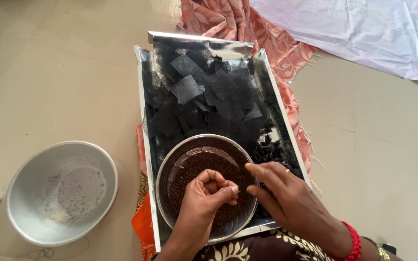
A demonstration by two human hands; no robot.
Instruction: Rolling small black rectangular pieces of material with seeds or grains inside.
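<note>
The left hand (208,193) is curled, fingertips pressed together above the bowl of dark grains (170,166); the right hand (281,193) pinches something tiny beside it. An empty metal basin (25,212) stands left of the tray (143,111) of black cloth pieces (204,92).

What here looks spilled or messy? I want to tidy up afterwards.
Black fabric squares lie jumbled across the silver tray, not stacked. The empty metal bowl holds leftover specks. The dark seeds stay inside the clear bowl under both hands; nothing spilled on the floor.
</note>
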